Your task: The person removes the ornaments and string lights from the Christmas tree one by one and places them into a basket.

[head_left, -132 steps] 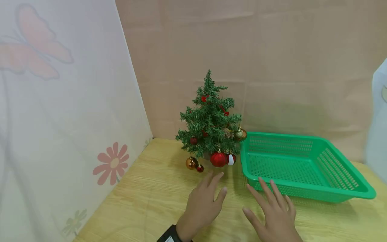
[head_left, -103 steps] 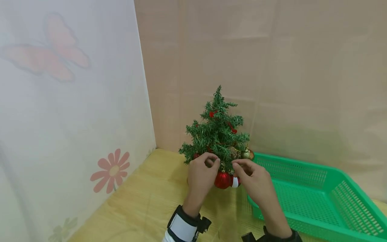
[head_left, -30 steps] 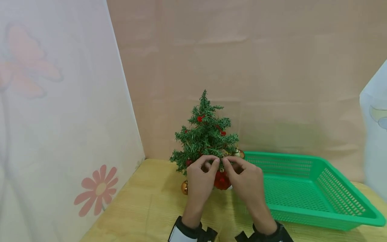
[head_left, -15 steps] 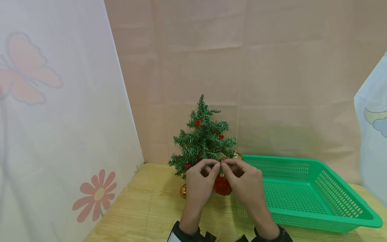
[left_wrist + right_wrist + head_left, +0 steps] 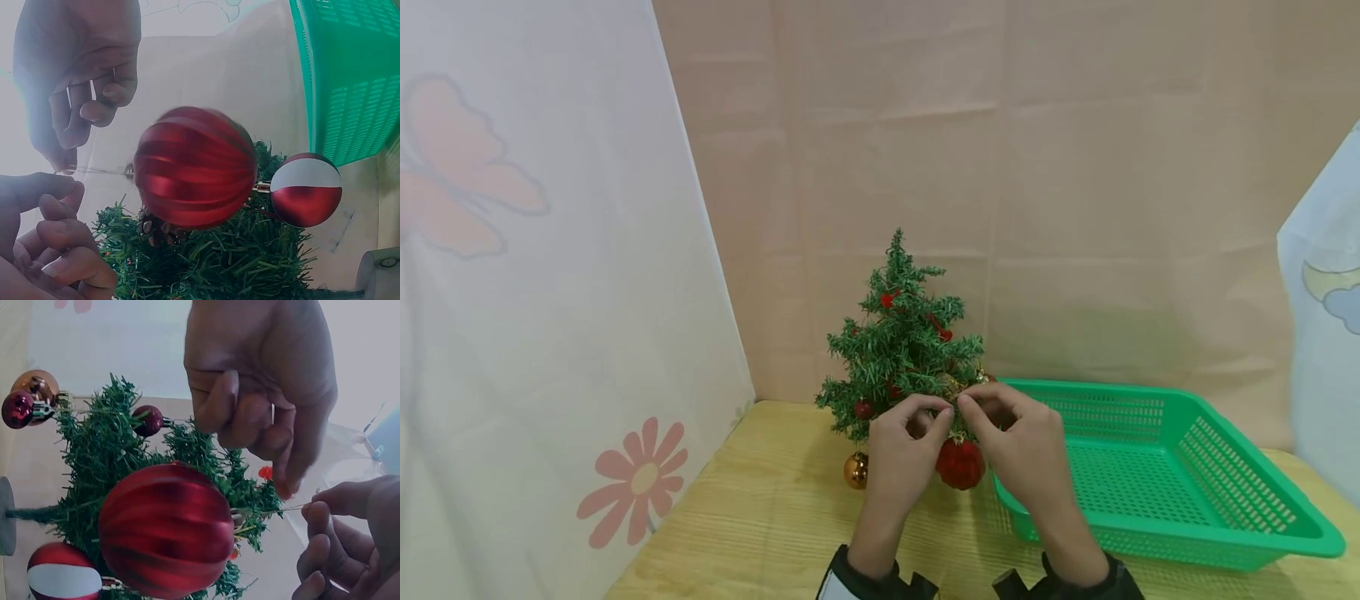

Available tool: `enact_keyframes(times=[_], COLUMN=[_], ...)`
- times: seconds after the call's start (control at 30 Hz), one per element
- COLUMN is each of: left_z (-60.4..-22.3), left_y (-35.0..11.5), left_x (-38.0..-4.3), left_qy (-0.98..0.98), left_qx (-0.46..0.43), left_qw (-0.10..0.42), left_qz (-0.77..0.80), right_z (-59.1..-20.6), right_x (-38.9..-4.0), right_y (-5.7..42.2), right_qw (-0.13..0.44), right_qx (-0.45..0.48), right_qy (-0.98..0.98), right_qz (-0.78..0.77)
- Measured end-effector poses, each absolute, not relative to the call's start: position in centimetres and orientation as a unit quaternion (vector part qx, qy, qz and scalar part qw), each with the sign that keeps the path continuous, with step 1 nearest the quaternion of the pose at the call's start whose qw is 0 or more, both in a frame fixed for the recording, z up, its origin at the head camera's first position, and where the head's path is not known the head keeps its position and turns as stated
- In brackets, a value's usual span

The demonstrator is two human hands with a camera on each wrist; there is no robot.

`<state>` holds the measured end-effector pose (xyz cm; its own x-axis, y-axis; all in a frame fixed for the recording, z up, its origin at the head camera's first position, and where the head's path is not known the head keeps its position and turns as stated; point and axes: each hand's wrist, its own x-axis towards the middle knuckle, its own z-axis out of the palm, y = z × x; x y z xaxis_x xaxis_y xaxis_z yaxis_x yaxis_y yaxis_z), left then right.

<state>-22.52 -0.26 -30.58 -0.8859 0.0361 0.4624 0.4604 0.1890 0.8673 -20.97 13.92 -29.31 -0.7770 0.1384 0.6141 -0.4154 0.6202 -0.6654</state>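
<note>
A large ribbed red Christmas bauble (image 5: 960,463) hangs by a thin gold string (image 5: 294,507) in front of the small Christmas tree (image 5: 898,342). My right hand (image 5: 1026,442) pinches the string's upper end between thumb and index finger. Close beside it, my left hand (image 5: 904,454) has thumb and index finger brought together right at the string, other fingers curled. Both hands overlap the tree's lower branches in the head view. A red and white bauble (image 5: 306,189) hangs below the ribbed one, on the tree's side near the basket.
To the right stands a green plastic basket (image 5: 1210,546) on the wooden table (image 5: 760,525). A shiny gold bauble (image 5: 855,471) and a small dark red bauble (image 5: 864,409) hang at the tree's lower left. A printed cloth wall (image 5: 572,292) rises on the left.
From apart and spread over the table, both hands came up to the bauble's string and met. In the last half second they shifted slightly right, the bauble with them.
</note>
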Motion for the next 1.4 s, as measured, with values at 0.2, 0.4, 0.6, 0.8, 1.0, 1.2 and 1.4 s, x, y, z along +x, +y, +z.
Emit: enact_keyframes(times=[0.2, 0.4, 0.6, 0.8, 1.0, 1.2, 1.4], left_z=[-30.7, -30.9, -31.2, -31.4, -31.3, -31.4, -31.3], left_y=[-0.3, -0.3, -0.3, -0.2, -0.3, -0.4, -0.5], left_x=[-22.7, -22.8, -23.0, -23.2, -23.2, -22.8, -23.0], left_qy=[-0.754, -0.752, -0.756, -0.761, -0.764, -0.764, -0.757], left_qx=[-0.163, -0.168, -0.163, -0.154, -0.148, -0.151, -0.155], left_qw=[0.172, 0.179, 0.179, 0.178, 0.183, 0.18, 0.201], left_qz=[-0.612, -0.612, -0.608, -0.605, -0.6, -0.601, -0.603], right_z=[-28.9, -28.8, -28.8, -28.4, -27.8, -27.9, -27.9], right_x=[-20.8, -20.6, -20.8, -20.7, -20.6, -20.2, -20.2], right_y=[14.5, 15.2, 16.6, 18.1, 18.6, 18.7, 18.8], right_qw=[0.303, 0.305, 0.313, 0.302, 0.292, 0.266, 0.274], right_qx=[0.071, 0.057, 0.032, 0.002, -0.005, -0.014, -0.005], right_qy=[-0.846, -0.845, -0.848, -0.857, -0.868, -0.873, -0.871], right_qz=[0.432, 0.437, 0.427, 0.419, 0.402, 0.408, 0.408])
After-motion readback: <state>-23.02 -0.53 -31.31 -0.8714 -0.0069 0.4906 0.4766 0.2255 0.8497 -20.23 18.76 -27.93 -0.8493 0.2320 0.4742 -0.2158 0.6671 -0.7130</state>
